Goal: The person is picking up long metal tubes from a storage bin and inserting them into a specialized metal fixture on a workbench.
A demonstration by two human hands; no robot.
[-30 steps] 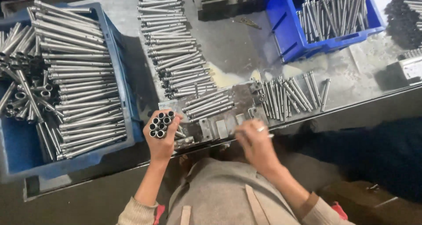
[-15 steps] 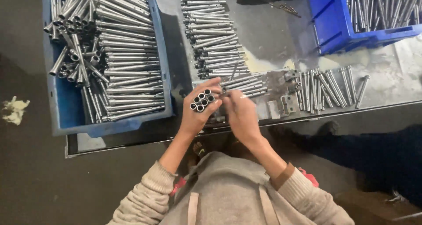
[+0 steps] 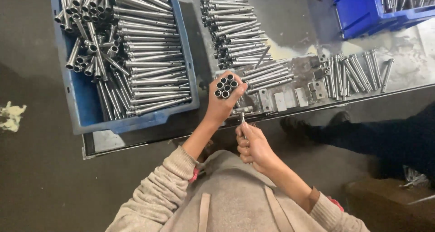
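My left hand (image 3: 223,103) grips a bundle of several short metal tubes (image 3: 226,86), held upright so their open ends face the camera, just in front of the table's near edge. My right hand (image 3: 253,146) is below and to the right of it, closed around one thin metal rod (image 3: 243,121) that points up toward the bundle. Rows of finished metal tubes (image 3: 235,32) lie on the steel table (image 3: 290,19) just beyond my left hand.
A blue bin (image 3: 86,100) full of metal tubes sits at the left. A second blue bin (image 3: 362,10) stands at the top right. Loose tubes (image 3: 358,71) and small flat metal plates (image 3: 301,96) lie along the table's front edge. A dark-clothed leg (image 3: 385,137) is at right.
My right hand has pulled down and back from the bundle and now holds a single rod below it. The view has shifted, so the table appears farther right.
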